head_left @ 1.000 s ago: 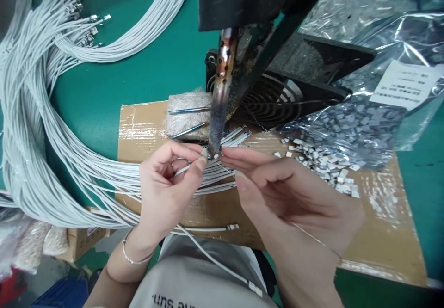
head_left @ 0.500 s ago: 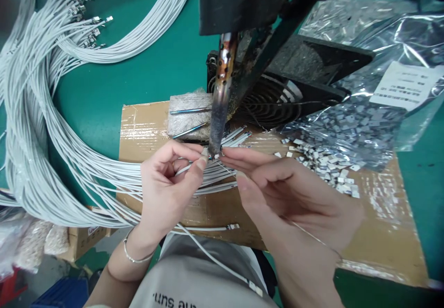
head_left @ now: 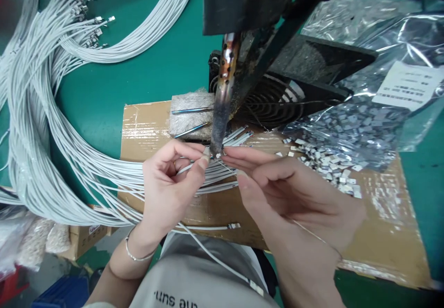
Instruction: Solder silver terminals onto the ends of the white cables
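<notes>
My left hand [head_left: 169,183] pinches the end of a white cable [head_left: 189,167] between thumb and fingers, right under the tip of a fixed soldering iron [head_left: 222,100]. From the right, my right hand [head_left: 284,187] meets it there, fingers pinched on a thin solder wire [head_left: 314,236] that trails back over my wrist. Both fingertips touch at the iron's tip, where a small metal connector piece shows. More white cables [head_left: 215,178] lie across the cardboard sheet [head_left: 145,127] beneath the hands.
A big bundle of white cables [head_left: 45,113] loops over the green table at left. Small metal parts [head_left: 329,162] spill from a shiny plastic bag [head_left: 374,109] at right. A black fan [head_left: 274,100] and a cleaning pad with two probes [head_left: 189,113] sit behind the iron.
</notes>
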The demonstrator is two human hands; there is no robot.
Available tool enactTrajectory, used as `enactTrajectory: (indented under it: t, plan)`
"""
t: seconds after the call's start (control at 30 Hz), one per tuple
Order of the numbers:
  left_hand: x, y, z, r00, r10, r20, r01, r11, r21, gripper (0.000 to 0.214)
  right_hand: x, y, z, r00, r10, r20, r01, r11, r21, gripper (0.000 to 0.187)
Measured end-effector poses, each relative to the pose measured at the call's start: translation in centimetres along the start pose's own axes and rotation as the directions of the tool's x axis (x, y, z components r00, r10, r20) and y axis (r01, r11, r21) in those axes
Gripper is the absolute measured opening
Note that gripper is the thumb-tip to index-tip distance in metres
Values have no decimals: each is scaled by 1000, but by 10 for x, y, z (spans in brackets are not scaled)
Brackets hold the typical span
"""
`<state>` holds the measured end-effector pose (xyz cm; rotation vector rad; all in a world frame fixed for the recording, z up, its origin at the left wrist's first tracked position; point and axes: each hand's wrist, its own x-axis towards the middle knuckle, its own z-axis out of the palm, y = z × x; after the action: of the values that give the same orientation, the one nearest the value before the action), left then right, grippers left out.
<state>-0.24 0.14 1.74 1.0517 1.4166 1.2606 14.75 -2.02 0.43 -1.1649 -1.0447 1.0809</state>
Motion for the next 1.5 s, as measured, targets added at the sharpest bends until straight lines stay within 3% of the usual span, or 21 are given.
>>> enactTrajectory:
  t: [1.5]
  plan:
    - [0,4,1,1000,-3,-19,4,999,49,18,-4,3,1,998,-62,-24,59,991,-117,26]
